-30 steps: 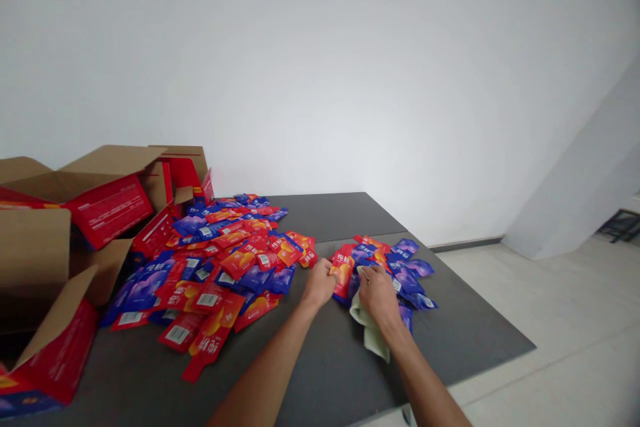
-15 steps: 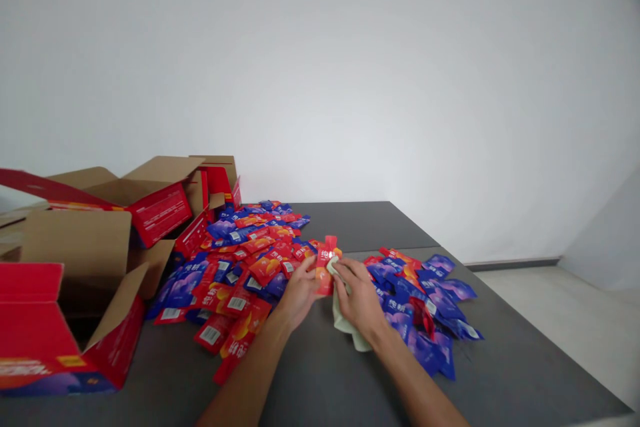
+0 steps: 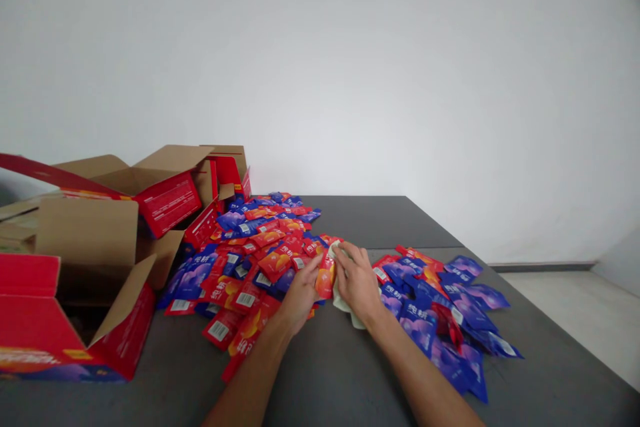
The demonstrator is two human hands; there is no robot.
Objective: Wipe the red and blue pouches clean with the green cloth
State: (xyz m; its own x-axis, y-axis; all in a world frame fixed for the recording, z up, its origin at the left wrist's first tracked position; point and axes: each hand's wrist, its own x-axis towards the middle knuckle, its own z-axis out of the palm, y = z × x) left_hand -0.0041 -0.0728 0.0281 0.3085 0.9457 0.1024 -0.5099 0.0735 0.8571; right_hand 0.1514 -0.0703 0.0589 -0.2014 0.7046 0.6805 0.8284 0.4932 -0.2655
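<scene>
Between my hands is a red and orange packet [image 3: 326, 275], held by its left edge in my left hand [image 3: 301, 297]. My right hand [image 3: 358, 281] grips a pale green cloth [image 3: 342, 302] and presses it against the packet's upper right part. The cloth's loose end hangs below my right fingers. Just left of my left hand lies a large heap of red and blue packets [image 3: 270, 257]. A smaller pile, mostly blue packets [image 3: 420, 323], lies right of my right forearm.
An open red cardboard box [image 3: 115, 337] stands at the near left of the dark grey table [image 3: 340, 380]. More open boxes [image 3: 170, 203] stand behind it. A white wall [image 3: 350, 80] rises beyond the table, and pale floor [image 3: 560, 287] shows at right.
My right hand and the cloth have moved up over the packet's top, covering more of it. The packet now leans more to the right. The whole view has shifted slightly.
</scene>
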